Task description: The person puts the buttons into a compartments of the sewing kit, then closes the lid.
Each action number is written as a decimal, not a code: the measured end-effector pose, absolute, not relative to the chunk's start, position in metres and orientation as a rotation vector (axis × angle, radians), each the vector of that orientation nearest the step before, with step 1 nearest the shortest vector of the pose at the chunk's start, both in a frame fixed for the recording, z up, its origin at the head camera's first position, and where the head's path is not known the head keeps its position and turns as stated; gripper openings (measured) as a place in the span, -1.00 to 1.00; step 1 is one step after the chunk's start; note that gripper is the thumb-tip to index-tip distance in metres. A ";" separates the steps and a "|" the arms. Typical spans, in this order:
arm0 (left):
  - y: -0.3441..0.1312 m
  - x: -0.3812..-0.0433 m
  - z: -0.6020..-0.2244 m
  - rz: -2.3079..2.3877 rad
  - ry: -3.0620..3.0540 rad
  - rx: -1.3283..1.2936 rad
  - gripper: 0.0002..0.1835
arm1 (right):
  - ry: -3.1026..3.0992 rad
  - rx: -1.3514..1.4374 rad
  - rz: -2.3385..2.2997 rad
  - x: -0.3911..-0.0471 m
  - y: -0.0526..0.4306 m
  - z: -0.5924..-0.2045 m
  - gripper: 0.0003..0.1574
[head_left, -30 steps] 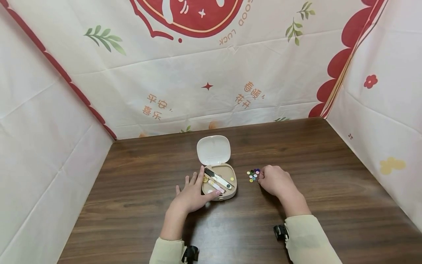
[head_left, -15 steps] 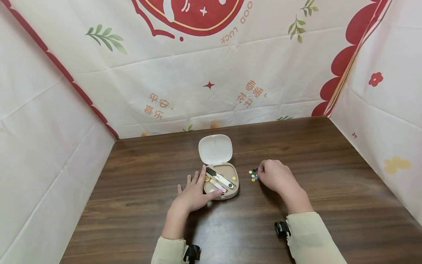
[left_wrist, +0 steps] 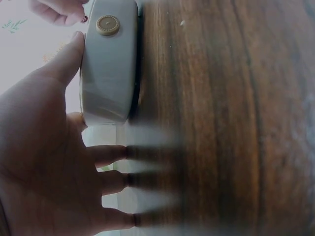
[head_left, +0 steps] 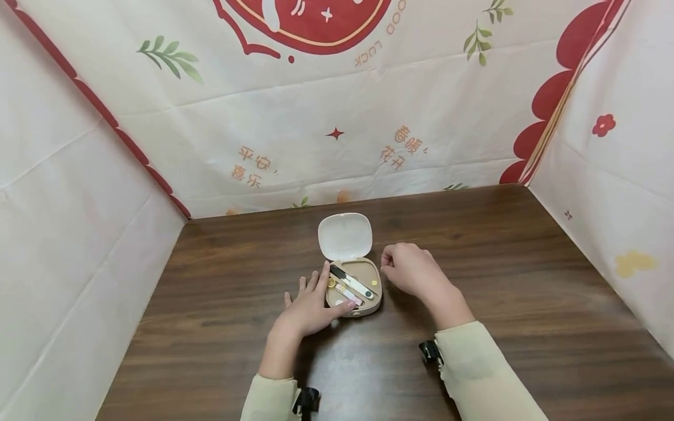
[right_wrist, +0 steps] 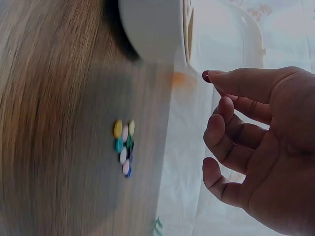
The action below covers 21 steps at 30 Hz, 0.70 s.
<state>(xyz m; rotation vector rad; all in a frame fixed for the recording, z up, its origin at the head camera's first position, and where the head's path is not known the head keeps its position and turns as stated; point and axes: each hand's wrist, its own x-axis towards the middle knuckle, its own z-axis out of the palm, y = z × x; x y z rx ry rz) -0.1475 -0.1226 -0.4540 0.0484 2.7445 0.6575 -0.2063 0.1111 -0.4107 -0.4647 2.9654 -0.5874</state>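
Note:
A small beige sewing-kit style case (head_left: pixel 375 305) stands on the table with its white lid (head_left: pixel 345 236) raised. My left hand (head_left: pixel 305 311) rests against its left side, thumb over the front rim and fingers spread straight. Inside lie a slim black-and-white tool (head_left: pixel 354 283), a pale strip with coloured patches (head_left: pixel 348 294) and a yellow button (head_left: pixel 374 283). My right hand (head_left: pixel 413 270) is just right of the case. Its thumb and forefinger pinch a small dark red button (right_wrist: pixel 205 76), raised above the table. Other buttons (right_wrist: pixel 124 143) lie in a cluster, hidden in the head view.
The dark wooden table (head_left: pixel 221 280) reaches back to a printed white cloth (head_left: pixel 295 128), with more cloth on the left and right sides. Black camera straps (head_left: pixel 430 353) sit at both cuffs.
My right hand has come up from the button cluster and moved left to the case, carrying the red button. My left hand stays on the case.

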 end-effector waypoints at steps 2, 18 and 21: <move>-0.120 -0.148 -0.455 0.671 2.736 0.072 0.17 | 2.960 -0.470 -0.569 -0.205 0.107 -0.411 -0.83; -0.123 -0.152 -0.450 0.677 2.739 0.069 0.16 | 2.910 -0.482 -0.493 -0.208 0.082 -0.419 -0.80; -0.125 -0.151 -0.451 0.679 2.739 0.059 0.16 | 2.910 -0.481 -0.482 -0.208 0.081 -0.420 -0.81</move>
